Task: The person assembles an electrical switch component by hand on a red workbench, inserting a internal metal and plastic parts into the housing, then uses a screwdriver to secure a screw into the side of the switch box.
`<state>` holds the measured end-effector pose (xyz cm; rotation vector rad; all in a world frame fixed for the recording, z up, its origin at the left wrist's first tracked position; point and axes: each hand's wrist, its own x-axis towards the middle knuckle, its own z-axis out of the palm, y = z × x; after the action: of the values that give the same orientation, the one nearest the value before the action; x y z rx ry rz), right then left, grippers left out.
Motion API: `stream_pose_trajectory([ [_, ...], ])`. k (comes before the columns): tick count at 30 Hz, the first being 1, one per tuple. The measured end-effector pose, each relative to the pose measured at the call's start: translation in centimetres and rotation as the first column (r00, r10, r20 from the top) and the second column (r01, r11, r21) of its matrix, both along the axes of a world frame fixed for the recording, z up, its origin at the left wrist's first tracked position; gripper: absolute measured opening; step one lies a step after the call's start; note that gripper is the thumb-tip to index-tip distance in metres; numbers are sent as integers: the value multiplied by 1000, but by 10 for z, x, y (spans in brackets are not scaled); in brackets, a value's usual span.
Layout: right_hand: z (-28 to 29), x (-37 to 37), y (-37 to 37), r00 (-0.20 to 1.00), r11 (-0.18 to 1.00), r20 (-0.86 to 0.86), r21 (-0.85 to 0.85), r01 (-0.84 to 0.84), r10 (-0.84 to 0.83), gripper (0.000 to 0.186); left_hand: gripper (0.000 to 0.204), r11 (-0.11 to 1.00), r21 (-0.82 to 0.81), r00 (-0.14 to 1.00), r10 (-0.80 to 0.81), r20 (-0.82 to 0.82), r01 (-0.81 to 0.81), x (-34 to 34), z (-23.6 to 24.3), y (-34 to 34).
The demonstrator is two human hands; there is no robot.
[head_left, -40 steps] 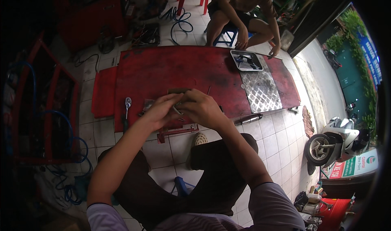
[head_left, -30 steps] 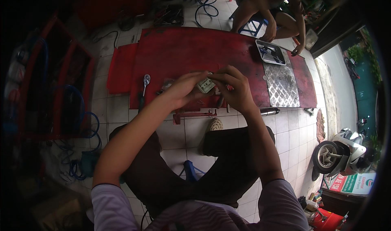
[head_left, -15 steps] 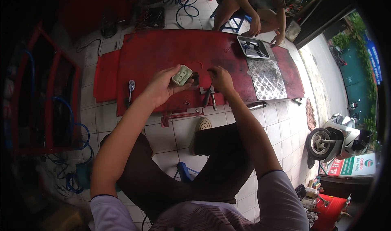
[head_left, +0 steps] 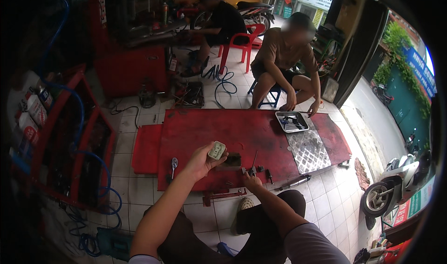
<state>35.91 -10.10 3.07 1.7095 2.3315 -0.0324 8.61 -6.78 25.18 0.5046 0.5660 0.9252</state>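
A pale, rounded rectangular metal part (head_left: 217,150) with small holes and recesses is held up in my left hand (head_left: 204,161), fingers closed around its edge. To the right and nearer, my right hand (head_left: 253,182) is low at the table's front edge. Its fingers are around the handle end of a screwdriver (head_left: 254,160), whose thin shaft points away from me. The hand mostly hides the handle. Beside it lie a dark T-shaped tool (head_left: 270,176) and a small dark block (head_left: 260,168). Between my hands is a rectangular opening (head_left: 233,161) in the red table (head_left: 200,129).
A ratchet wrench (head_left: 174,166) lies at the table's left. On the far right stands a metal tray (head_left: 292,122) of tools, with a seated person (head_left: 286,54) reaching beside it. A red rack (head_left: 88,138) and blue hoses (head_left: 104,171) flank my left; a scooter (head_left: 386,185) stands right.
My view has tilted up, bringing another person and motorbikes into sight. My right hand has come down from beyond the opening to the screwdriver. My left hand still holds the pale part.
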Motion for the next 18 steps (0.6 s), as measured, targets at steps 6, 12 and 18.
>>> stream_pose_trajectory([
  [6, 9, 13, 0, 994, 995, -109, -95, -13, 3, 29, 34, 999, -26, 995, 40, 96, -37, 2, 7, -9],
  [12, 55, 29, 10, 884, 973, -441, 85, 214, -156, 16, 32, 998, -48, 994, 53, 96, -49, 25, 10, -11],
  [18, 101, 48, 66, 544, 700, -839, 376, 607, -22, 23, 31, 996, -77, 995, 40, 90, -33, 52, -7, 6],
])
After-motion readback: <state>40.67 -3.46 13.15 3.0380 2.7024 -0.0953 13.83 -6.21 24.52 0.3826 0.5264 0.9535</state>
